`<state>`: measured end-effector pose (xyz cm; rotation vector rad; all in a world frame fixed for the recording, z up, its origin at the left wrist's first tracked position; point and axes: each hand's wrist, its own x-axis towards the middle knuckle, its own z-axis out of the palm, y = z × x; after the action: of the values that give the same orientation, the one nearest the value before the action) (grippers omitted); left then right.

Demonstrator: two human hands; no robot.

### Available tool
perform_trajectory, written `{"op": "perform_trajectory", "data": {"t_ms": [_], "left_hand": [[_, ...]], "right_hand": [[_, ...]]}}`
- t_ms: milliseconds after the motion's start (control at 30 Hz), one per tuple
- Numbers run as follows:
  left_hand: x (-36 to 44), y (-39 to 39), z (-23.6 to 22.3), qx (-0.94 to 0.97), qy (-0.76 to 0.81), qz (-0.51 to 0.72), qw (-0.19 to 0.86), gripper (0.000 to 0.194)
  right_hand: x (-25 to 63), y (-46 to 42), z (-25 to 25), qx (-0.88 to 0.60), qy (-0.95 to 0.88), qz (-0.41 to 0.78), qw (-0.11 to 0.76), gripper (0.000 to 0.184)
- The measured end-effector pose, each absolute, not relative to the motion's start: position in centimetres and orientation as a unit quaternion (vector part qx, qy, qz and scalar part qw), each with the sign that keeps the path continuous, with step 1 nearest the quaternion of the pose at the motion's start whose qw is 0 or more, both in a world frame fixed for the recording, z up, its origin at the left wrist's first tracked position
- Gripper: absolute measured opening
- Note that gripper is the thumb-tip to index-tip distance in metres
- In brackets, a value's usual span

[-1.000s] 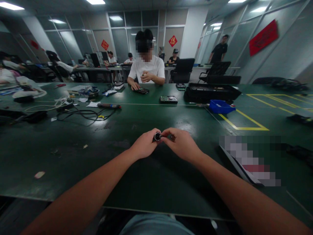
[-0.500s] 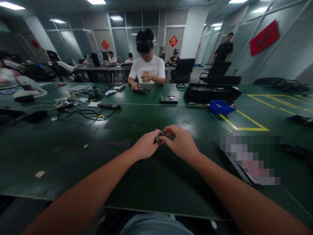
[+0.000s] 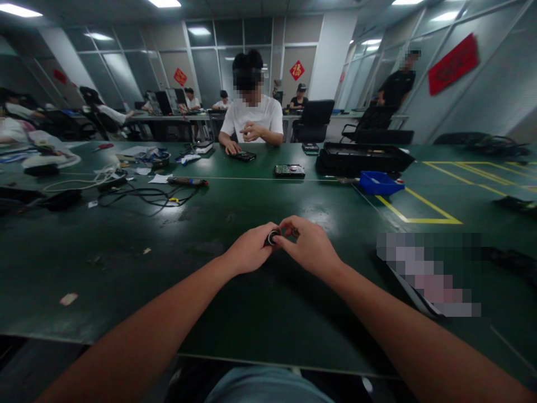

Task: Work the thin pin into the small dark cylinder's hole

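Observation:
Over the middle of the green table [image 3: 235,330], my left hand [image 3: 250,249] is closed around a small dark cylinder with a silvery ring at its end [image 3: 272,238]. That round end faces up toward me; the rest is hidden in the palm. My right hand [image 3: 312,246] meets it from the right, its thumb tip at the ring and its index finger bent over the far side. Something small and dark [image 3: 295,232] shows within the curled right fingers, too small to name.
Ahead lie a circuit-board device [image 3: 289,170], a blue tray [image 3: 380,183] and a long black case [image 3: 364,159]. A pen-like tool [image 3: 188,182] with black cables lies left. Across the table sits a co-worker [image 3: 251,117]. A blurred-out flat item [image 3: 423,277] is at right.
My right thumb and fingers have shifted slightly at the cylinder's end, covering a little more of it. My left hand stays put. In the background, the standing person has moved right.

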<state>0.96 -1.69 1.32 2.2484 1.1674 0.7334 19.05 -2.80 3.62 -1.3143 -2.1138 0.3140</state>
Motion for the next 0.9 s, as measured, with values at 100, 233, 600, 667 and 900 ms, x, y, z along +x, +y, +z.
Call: {"op": "perform_trajectory", "data": {"t_ms": [100, 233, 600, 667, 900], "left_hand": [[0.9, -1.6, 1.2, 0.829, 0.425, 0.268, 0.246, 0.015], [0.9, -1.6, 1.0, 0.824, 0.423, 0.285, 0.247, 0.015], [0.2, -0.6, 0.7, 0.774, 0.511, 0.304, 0.219, 0.017], [0.1, -0.6, 0.7, 0.768, 0.519, 0.304, 0.219, 0.016], [0.1, -0.6, 0.6, 0.763, 0.519, 0.309, 0.23, 0.015]], "right_hand": [[19.1, -2.7, 3.5, -0.499, -0.801, 0.115, 0.311, 0.018], [19.1, -2.9, 3.7, -0.498, -0.79, 0.126, 0.334, 0.02], [19.3, -3.7, 4.8, -0.441, -0.78, 0.119, 0.428, 0.023], [19.4, -3.9, 4.9, -0.468, -0.762, 0.113, 0.433, 0.028], [19.8, -4.0, 4.2, -0.429, -0.702, 0.191, 0.535, 0.027]]}}
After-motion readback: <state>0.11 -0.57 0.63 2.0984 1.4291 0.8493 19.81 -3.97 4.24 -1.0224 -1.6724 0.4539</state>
